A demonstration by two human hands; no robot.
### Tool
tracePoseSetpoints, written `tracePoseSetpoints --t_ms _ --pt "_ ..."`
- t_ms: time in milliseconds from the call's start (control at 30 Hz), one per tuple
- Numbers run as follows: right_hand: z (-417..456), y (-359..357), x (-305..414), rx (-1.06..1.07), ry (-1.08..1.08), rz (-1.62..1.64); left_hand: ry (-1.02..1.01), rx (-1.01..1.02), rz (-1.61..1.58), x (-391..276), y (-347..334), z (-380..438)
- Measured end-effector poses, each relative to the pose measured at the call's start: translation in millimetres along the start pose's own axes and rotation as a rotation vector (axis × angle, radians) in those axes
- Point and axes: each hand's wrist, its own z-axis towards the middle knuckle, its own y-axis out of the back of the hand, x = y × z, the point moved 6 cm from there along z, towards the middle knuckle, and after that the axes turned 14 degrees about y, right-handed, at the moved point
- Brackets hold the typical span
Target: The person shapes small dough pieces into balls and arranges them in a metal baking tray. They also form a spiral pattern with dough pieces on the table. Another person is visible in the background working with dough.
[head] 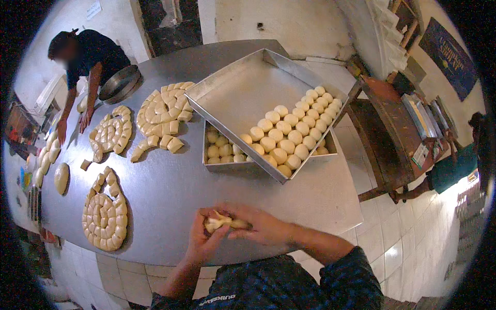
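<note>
Both my hands meet over the front of the metal table [162, 201], around a piece of pale dough [219, 222]. My left hand [203, 234] cups it from the left, thumb across the front. From the other side my right hand [257, 226] grips it, blurred, and the fingers partly hide the dough. Beyond them a metal tray [236, 71] holds rows of round dough balls [286, 146]. It lies askew on a second tray [232, 166], which also contains dough balls [223, 150].
Coils of cut dough lie left: one near the front [102, 221], two farther back [112, 133] [164, 110]. A loose dough lump [62, 178] sits near the left edge. A co-worker [102, 52] leans over the far left beside a round pan [121, 84]. Wooden furniture [391, 128] stands right.
</note>
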Motion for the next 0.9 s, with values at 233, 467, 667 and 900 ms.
tracePoseSetpoints --t_ms 233,467,667,900 --pt "-167.9 48.6 -33.7 -0.027 -0.502 -0.823 0.057 -0.429 -0.130 15.3 133.4 -18.9" --pt "-131.1 76.3 -97.5 -0.422 -0.516 -1.052 0.268 -0.084 -0.184 63.6 74.1 9.3" --pt "-172.8 111.9 -67.1 -0.342 -0.524 -1.057 0.324 -0.310 -0.022 57.7 115.1 9.2" --pt "-135.0 86.1 -54.3 -0.288 -0.149 -0.839 0.310 -0.038 -0.044 49.9 24.4 32.1"
